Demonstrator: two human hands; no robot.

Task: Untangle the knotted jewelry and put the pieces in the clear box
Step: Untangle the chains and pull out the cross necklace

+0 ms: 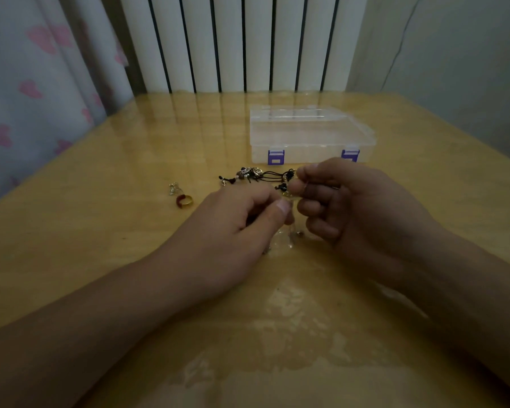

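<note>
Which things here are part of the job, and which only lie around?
Part of the job:
- knotted jewelry, pinched by left hand and right hand
- clear box, lid closed
- red-and-gold ring and small silver piece, loose on the table

Lying around:
- radiator
- curtain

Both forearms reach forward; the left hand (233,228) and right hand (351,207) meet, fingers (312,189) curled, pinching something small between the fingertips.
</note>
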